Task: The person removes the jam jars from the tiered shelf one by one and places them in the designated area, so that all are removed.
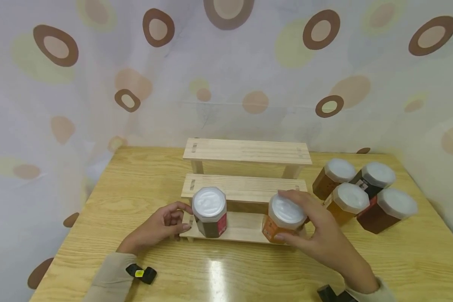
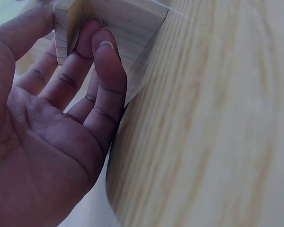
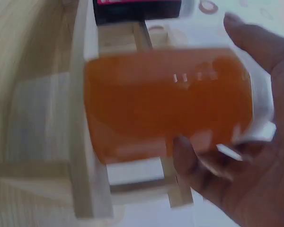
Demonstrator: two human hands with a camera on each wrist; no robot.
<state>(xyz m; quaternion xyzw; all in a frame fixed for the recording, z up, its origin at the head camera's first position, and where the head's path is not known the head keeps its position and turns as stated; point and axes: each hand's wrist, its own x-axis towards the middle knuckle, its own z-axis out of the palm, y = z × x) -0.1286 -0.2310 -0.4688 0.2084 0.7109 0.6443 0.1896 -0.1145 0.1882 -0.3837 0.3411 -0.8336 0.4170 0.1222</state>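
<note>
A small three-tier wooden rack (image 1: 245,224) stands on the table, its tiers rising toward the back. At its left end my left hand (image 1: 165,222) holds the lowest tier, thumb and curled fingers at the wooden end (image 2: 61,33). A dark jar (image 1: 210,212) with a red label patch and a whitish lid stands upright on the left of that tier. On the tier's right part, my right hand (image 1: 318,233) grips an orange jar (image 1: 273,228) by its side and lid edge. The orange jar (image 3: 165,104) is slightly tilted in the head view, its base right at the tier.
Right of the rack, several lidded jars stand close together: a brown one (image 1: 322,184), a dark one (image 1: 371,186), an amber one (image 1: 337,209) and a dark red one (image 1: 379,218). A patterned cloth (image 1: 226,63) hangs behind the wooden table (image 1: 143,180).
</note>
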